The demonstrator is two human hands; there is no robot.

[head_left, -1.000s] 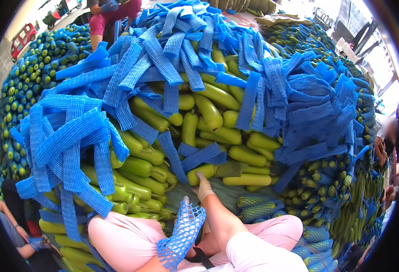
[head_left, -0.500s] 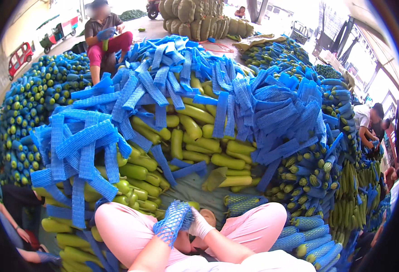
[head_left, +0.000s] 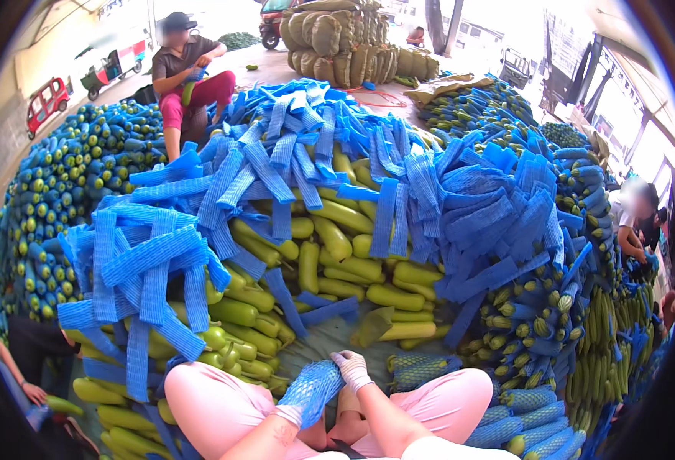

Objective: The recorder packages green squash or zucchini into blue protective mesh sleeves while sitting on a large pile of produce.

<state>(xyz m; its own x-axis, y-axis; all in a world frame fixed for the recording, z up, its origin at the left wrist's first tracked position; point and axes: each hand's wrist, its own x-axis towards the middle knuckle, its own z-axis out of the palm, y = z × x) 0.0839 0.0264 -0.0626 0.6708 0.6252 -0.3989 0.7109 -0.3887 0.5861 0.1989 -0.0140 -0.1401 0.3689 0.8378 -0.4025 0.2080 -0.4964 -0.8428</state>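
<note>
Netting, plain blue, covers left hand, touching right hand.

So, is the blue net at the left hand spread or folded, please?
Spread: the blue net wraps around the left hand, its mesh opened out.

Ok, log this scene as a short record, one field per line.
Left hand: gloved, covered by a blue mesh sleeve; what its fingers do is hidden
Right hand: white-gloved, at the sleeve's far end; grip unclear
Ahead: bare green gourds, piled
On the pile: flat blue sleeves, heaped loosely
Beside right knee: netted gourds, stacked
Beyond the pile, left: seated person in a dark cap
Background: stacked bulging sacks; red three-wheeler at far left
</note>
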